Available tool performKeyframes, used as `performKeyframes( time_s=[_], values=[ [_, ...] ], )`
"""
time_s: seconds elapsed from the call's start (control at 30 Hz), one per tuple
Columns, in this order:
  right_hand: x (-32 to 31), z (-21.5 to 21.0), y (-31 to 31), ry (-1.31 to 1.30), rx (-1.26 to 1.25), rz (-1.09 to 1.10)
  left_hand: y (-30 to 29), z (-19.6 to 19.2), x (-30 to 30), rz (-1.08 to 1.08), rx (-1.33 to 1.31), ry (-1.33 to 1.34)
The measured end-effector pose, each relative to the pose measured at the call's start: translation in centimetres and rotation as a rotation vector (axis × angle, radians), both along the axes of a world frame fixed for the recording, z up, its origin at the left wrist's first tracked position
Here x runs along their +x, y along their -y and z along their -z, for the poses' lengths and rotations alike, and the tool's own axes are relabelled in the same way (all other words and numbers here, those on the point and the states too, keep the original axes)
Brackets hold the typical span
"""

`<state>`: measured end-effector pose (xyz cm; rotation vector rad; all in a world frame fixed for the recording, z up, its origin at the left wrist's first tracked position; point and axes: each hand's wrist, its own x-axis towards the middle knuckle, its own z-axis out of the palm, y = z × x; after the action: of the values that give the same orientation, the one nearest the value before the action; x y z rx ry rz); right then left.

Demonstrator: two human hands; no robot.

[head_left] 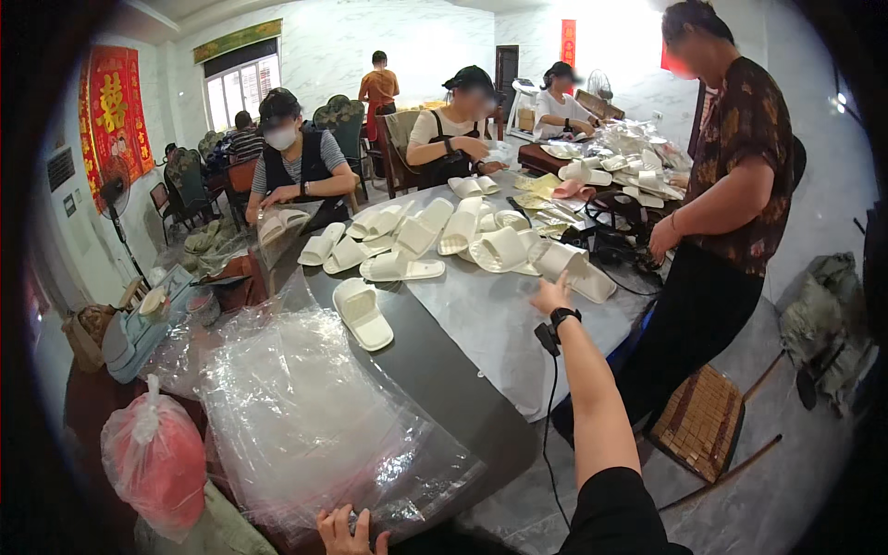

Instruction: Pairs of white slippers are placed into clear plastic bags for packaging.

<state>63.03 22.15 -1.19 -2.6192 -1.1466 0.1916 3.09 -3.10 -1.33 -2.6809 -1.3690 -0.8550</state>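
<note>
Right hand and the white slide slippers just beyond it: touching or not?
Cannot tell. In the head view, the right hand's fingers overlap the near edge of the white slide slippers, but neither contact nor a gap shows plainly.

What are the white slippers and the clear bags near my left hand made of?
White slippers: probably moulded foam or soft plastic, matte, judging by their smooth, even surface. Clear bags: apparently thin plastic film, glossy, given the bright glints and wrinkles.

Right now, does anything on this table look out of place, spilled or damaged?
One white slipper lies apart from the jumbled slippers, beside the clear plastic bags, so it looks a bit stray. I see no spill or damage.
</note>
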Motion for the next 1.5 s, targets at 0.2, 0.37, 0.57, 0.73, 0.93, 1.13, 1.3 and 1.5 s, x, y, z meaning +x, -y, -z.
performKeyframes(
  time_s=[0.2, 0.37, 0.57, 0.73, 0.93, 1.13, 1.3, 1.5],
  values=[
    [5.2, 2.0, 0.8, -0.101, 0.063, -0.028, -0.4, -0.3, 0.2, 0.024, -0.016, -0.004],
    [5.9, 2.8, 1.6, -0.144, 0.295, -0.051, -0.5, -0.3, 0.5, 0.043, -0.026, -0.005],
    [-3.3, 2.4, 4.5, -0.189, 0.459, -0.350, -0.2, 0.1, 0.3, 0.014, -0.024, -0.012],
    [-12.0, 2.3, 10.7, -0.410, 0.484, -0.617, -0.4, 0.1, 0.4, 0.027, 0.001, 0.005],
    [-17.9, 0.7, 15.7, -0.293, 0.468, -0.775, -0.4, 0.4, 0.4, 0.028, -0.009, 0.040],
    [-16.7, -3.4, 16.4, -0.545, 0.368, -0.726, -0.6, 1.8, 0.0, -0.030, -0.046, -0.003],
    [-12.8, -2.9, 11.1, -0.278, 0.611, -0.478, -0.8, 1.6, 0.2, -0.031, 0.001, 0.009],
    [-15.8, -4.2, 3.5, -0.044, 0.350, -1.036, -1.0, 2.3, -0.3, -0.015, 0.025, 0.015]
  ],
)
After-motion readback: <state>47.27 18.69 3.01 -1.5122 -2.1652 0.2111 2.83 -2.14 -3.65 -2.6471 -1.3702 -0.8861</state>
